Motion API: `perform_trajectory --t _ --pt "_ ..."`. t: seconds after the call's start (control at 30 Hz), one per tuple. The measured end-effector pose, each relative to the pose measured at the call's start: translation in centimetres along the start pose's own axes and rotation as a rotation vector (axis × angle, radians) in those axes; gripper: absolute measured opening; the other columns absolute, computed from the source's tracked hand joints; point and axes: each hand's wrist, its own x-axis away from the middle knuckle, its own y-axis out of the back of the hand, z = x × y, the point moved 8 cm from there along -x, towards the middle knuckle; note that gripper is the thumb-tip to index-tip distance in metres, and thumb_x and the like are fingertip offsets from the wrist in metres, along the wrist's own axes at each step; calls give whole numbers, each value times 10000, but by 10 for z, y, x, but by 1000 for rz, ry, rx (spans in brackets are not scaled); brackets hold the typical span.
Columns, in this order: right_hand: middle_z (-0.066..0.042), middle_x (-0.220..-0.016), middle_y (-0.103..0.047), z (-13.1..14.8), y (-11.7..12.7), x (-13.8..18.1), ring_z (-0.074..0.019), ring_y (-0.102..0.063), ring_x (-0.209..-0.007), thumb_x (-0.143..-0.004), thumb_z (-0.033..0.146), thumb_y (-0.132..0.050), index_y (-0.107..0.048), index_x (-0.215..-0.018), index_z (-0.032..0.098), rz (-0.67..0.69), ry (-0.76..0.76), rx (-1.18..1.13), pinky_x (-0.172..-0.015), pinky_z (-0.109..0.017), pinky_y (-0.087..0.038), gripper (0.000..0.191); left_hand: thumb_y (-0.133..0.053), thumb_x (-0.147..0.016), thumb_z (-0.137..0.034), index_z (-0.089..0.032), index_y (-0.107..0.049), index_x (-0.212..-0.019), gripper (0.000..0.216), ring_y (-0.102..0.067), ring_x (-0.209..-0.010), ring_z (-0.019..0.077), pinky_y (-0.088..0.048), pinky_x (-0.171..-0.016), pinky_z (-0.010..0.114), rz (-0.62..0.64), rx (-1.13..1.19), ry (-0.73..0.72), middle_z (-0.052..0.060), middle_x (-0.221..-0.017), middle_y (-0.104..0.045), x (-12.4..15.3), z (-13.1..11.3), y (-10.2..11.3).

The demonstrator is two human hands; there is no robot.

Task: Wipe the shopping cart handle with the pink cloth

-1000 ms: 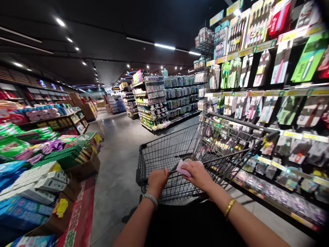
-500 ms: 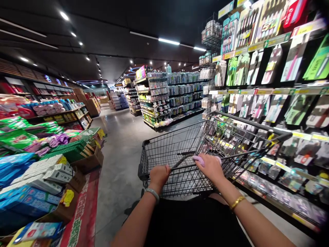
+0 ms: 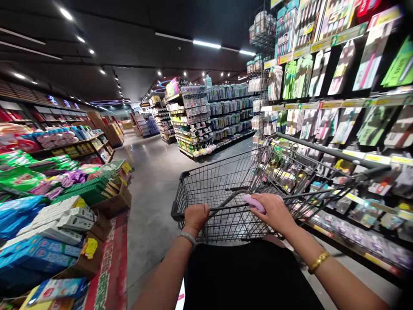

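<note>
A black wire shopping cart [image 3: 222,172] stands sideways in front of me, its handlebar [image 3: 335,151] off to the right. My left hand [image 3: 196,217] is closed round the cart's near top rim, a pale bangle on that wrist. Further right along the same rim, my right hand [image 3: 271,211] is closed on a lilac object [image 3: 256,203], which lies against the rim. Most of that object is under my palm, so its kind cannot be made out. Below the gold bracelet on my right arm, part of the cart's underside is hidden by my black clothing.
Pegboard shelves [image 3: 322,103] of packaged toothbrush-like goods rise close on the right, near the handlebar. At left, cardboard boxes [image 3: 112,200] hold blue, white and green packs. A grey floor aisle [image 3: 145,172] runs ahead between them, past a shelf island [image 3: 190,120].
The cart's handlebar end has swung right and closer to me. My right hand has shifted right with the lilac object, and my left hand has moved slightly left on the rim.
</note>
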Motion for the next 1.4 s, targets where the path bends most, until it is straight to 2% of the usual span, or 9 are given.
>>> perform_trajectory --t 0.17,0.27,0.5,0.63,0.93,1.2,1.4 --pt "-91 -1150 -681 -43 19 8 -258 -616 -1048 -886 554 -541 -613 -1237 249 20 -33 50 -940 -415 -432 470 -244 -1010 -359 -123 -761 -834 595 -675 -809 256 -440 -719 338 -1 8 -16 162 -824 -722 0 -1 -3" --pt "-84 -1136 -685 -56 22 9 -251 -626 -1019 -895 562 -523 -618 -1225 255 67 -60 46 -920 -401 -438 460 -244 -1010 -360 -130 -755 -826 590 -674 -805 251 -438 -718 332 -8 14 -40 153 -828 -726 -2 -1 -3" --pt "-90 -1157 -666 -45 23 8 -259 -600 -1063 -909 549 -519 -596 -1238 249 27 -108 45 -939 -427 -420 451 -232 -1005 -353 -137 -754 -788 606 -678 -778 251 -427 -672 320 -7 -6 -61 134 -792 -725 -14 4 -2" --pt "-83 -1164 -665 -41 26 8 -253 -598 -1063 -899 553 -544 -596 -1241 267 57 -96 21 -948 -430 -424 449 -232 -1003 -351 -140 -761 -815 599 -687 -810 263 -438 -688 329 8 -53 -50 142 -803 -725 -23 8 -5" --pt "-78 -1186 -649 -39 33 15 -255 -582 -1086 -909 546 -552 -565 -1274 265 16 -121 53 -991 -444 -400 461 -199 -1011 -341 -143 -738 -801 611 -685 -825 254 -448 -715 338 49 -20 -99 135 -814 -725 -33 2 -7" --pt "-83 -1138 -651 -33 33 16 -258 -584 -1052 -913 517 -548 -573 -1270 260 53 -147 76 -950 -426 -411 440 -210 -1004 -356 -139 -741 -793 611 -685 -836 262 -456 -717 357 85 -19 -121 140 -829 -728 -34 1 -4" --pt "-92 -1141 -653 -26 35 26 -258 -585 -1040 -916 521 -550 -576 -1269 254 23 -119 137 -932 -420 -414 444 -216 -998 -327 -128 -713 -740 594 -676 -797 251 -445 -697 343 75 -16 -170 140 -785 -713 -41 -3 -2"
